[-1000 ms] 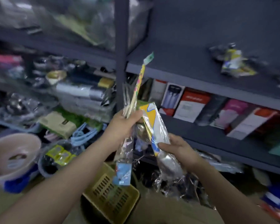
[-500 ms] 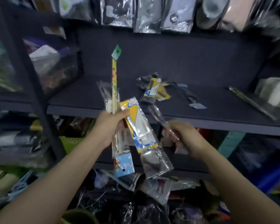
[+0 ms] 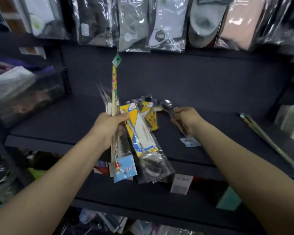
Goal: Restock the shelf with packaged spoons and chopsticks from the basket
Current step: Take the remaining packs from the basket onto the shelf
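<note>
While the left hand (image 3: 107, 126) gripped a bundle of packaged chopsticks (image 3: 114, 92) and spoons (image 3: 143, 141), the right hand (image 3: 187, 119) held one packaged spoon (image 3: 167, 106) over the dark shelf (image 3: 66, 122) (yellow packets (image 3: 150, 114) already lay there), beneath hanging socks (image 3: 165, 22).

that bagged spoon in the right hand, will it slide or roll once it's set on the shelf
The packaged spoon in the right hand probably won't roll: its flat bag and blue header card should lie flat. The glossy film looks slippery, so it may slide on the smooth dark shelf if nudged.
</note>
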`<state>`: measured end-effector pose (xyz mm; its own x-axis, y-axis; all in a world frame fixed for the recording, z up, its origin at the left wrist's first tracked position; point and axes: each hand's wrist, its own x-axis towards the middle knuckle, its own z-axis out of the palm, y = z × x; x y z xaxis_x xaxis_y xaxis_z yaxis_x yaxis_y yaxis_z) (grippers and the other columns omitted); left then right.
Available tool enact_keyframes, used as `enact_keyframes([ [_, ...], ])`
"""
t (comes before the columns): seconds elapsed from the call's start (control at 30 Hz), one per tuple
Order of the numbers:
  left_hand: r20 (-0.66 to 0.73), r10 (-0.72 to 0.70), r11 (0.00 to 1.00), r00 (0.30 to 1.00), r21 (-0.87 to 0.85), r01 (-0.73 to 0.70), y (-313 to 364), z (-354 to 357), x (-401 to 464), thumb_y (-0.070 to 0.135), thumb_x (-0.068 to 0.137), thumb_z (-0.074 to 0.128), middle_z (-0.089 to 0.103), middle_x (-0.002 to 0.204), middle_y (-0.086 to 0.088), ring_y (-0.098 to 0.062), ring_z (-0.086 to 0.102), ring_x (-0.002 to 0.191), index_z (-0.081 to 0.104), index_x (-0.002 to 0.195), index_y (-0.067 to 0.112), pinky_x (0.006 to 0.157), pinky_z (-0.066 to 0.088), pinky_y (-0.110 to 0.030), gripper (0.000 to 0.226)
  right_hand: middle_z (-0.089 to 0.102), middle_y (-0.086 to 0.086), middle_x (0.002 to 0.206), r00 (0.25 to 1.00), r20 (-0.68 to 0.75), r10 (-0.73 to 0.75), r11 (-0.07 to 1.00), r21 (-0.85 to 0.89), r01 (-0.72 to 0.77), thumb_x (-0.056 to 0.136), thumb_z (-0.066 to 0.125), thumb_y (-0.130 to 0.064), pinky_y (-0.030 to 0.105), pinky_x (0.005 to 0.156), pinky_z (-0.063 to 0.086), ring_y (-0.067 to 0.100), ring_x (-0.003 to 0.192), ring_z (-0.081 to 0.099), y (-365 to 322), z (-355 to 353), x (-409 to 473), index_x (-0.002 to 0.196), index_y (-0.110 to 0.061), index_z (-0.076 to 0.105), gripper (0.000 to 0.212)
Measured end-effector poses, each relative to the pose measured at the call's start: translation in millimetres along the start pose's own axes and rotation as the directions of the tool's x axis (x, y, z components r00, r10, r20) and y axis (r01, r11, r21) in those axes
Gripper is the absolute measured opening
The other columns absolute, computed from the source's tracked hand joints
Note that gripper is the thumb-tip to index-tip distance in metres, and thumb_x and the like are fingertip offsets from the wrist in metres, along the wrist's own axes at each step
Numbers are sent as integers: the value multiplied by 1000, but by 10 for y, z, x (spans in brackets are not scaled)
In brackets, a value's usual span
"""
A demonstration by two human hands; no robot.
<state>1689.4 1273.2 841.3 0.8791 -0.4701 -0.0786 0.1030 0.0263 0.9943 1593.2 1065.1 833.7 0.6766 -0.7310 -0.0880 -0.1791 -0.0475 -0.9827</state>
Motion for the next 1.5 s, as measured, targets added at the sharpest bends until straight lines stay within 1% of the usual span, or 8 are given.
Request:
enact_keyframes([
  [0.17, 59, -61, 998, 996, 4, 61, 64, 190, 48, 11, 84, 64, 49, 35, 5, -5, 37, 25, 55, 67, 9, 32, 32, -11, 19, 61, 1, 85, 948, -19, -318, 881, -375, 288, 85, 58, -18, 24, 70, 41, 13, 79, 54, -57, 26, -79, 89, -10, 68, 14],
  [0.37, 87, -35, 999, 996, 1, 35, 169, 247, 111, 9, 87, 60, 51, 34, 3, -5, 41, 23, 55, 64, 9, 31, 32, -10, 23, 65, 2, 114, 845, 491, -213, 910, -214, 354, 88, 60, -16, 32, 90, 48, 17, 102, 62, -14, 436, -668, 116, -21, 58, 28],
  [0.6, 172, -158, 972, 972, 202, 122, 152, -174, 211, 36, 91, 52, 48, 66, -1, -9, 38, 40, 56, 77, 13, 39, 32, -17, 27, 67, 17, 97, 961, 95, -259, 946, -175, 272, 86, 60, -4, 36, 80, 50, 24, 89, 61, -165, 708, -90, 94, 2, 64, 10],
  [0.8, 417, -288, 953, 862, 40, 299, 140, -519, 425, 26, 87, 38, 46, 49, 1, -8, 33, 31, 52, 87, 8, 34, 26, -14, 23, 54, 19, 97, 932, -94, -349, 718, -667, 201, 89, 55, -25, 33, 77, 37, 36, 102, 55, -341, 1026, 217, 89, -6, 56, 19],
  [0.87, 471, -260, 954, 843, -9, 300, 136, -571, 441, 21, 89, 38, 47, 49, 2, -8, 35, 32, 52, 92, 7, 34, 29, -14, 20, 46, 15, 81, 900, -70, -430, 736, -605, 304, 91, 50, -29, 37, 69, 37, 28, 80, 50, -445, 1135, 73, 71, -7, 52, 31],
  [1.1, 556, 12, 1000, 831, -3, -12, 257, -421, 274, 2, 92, 46, 58, 51, -2, -9, 55, 40, 62, 77, 8, 40, 44, -19, 23, 57, 4, 70, 959, 102, -263, 964, -7, 265, 92, 54, -24, 32, 53, 53, 14, 53, 55, -472, 1435, -713, 105, 1, 58, 29],
  [1.23, 618, 52, 996, 785, 22, -83, 288, -194, 216, -1, 90, 49, 59, 48, -2, -11, 57, 42, 63, 81, 9, 42, 48, -22, 20, 54, -4, 57, 971, -63, -231, 972, 21, 233, 94, 51, -16, 17, 35, 38, 7, 35, 45, -419, 1260, -718, 92, -8, 59, 11],
  [1.5, 656, -2, 996, 755, -66, 60, 213, 400, -17, 3, 91, 48, 66, 62, -5, -15, 64, 54, 63, 81, 10, 53, 54, -25, 19, 54, 7, 54, 928, -294, -231, 970, -146, 195, 80, 59, -14, 30, 50, 45, 19, 50, 54, -395, 563, -689, 63, -6, 54, 20],
])
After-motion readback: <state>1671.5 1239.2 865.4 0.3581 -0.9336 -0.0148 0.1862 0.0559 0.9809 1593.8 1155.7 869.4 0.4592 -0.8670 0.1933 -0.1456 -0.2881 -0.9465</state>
